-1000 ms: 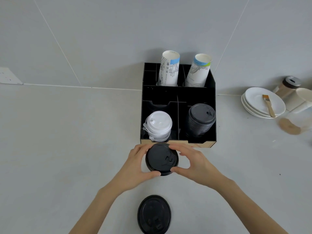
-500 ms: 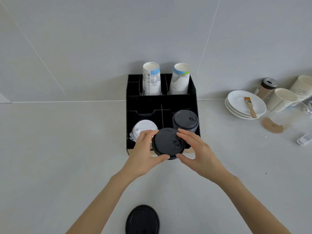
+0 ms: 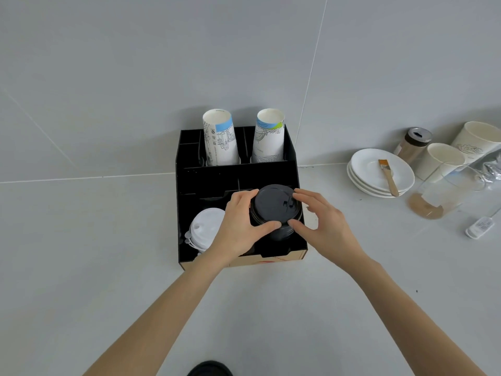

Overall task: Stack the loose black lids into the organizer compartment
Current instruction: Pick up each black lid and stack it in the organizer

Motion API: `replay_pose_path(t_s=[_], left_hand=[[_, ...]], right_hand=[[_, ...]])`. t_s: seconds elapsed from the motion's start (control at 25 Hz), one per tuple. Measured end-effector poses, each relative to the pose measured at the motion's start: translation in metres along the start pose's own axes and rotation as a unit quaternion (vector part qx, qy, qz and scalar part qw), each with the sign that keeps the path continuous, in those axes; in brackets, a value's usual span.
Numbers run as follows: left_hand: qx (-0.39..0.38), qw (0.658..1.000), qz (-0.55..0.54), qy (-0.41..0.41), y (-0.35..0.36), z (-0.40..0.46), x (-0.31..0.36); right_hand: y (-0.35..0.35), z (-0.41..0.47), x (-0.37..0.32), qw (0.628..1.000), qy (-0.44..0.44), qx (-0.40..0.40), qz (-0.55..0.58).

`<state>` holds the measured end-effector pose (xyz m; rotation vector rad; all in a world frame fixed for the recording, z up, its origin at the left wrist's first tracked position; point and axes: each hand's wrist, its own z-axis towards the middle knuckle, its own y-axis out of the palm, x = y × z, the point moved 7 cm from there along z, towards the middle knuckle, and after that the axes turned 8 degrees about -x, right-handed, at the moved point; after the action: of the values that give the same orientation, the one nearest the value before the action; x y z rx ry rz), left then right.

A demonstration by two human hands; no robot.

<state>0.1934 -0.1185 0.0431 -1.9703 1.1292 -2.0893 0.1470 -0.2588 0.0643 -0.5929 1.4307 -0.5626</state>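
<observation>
At the centre of the frame a round black plastic lid (image 3: 273,203) sits on top of a stack of black lids (image 3: 280,230) in the front right compartment of a black divided organizer box (image 3: 235,175). The left hand (image 3: 238,226) pinches the lid's left rim, with the thumb at the near edge and the fingers curled round the far edge. The right hand (image 3: 322,223) is spread beside the lid's right rim, with its fingertips touching or just short of the edge; I cannot tell which.

In the front left compartment, partly hidden behind the left hand, lies a stack of white plastic lids (image 3: 204,230). Two tall stacks of printed white paper cups (image 3: 221,139) stand upside down in the rear compartments, leaning slightly apart. At the bottom edge of the frame, between the forearms, the rim of another loose black lid (image 3: 210,369) shows on the pale grey surface (image 3: 81,253).

At the right of the frame, well apart from the organizer, a pile of white plates (image 3: 379,172) carries a small wooden-handled brush (image 3: 388,176). Near it stand plain paper cups (image 3: 444,161), a brown jar with a dark cap (image 3: 413,143) and a clear plastic cup (image 3: 439,196) lying tilted with brown residue.
</observation>
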Motion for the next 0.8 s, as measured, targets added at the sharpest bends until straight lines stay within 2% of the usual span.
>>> replay_pose_path(t_s=[0.44,0.8], left_hand=[[-0.016,0.999,0.014,-0.049,0.021,0.025,-0.018],[-0.019,0.997,0.065,-0.044,0.025,0.031,-0.020]], right_hand=[[0.009,0.022,0.035,0.999,0.031,-0.033,0.000],[0.015,0.026,0.042,0.998,0.035,-0.041,-0.017]])
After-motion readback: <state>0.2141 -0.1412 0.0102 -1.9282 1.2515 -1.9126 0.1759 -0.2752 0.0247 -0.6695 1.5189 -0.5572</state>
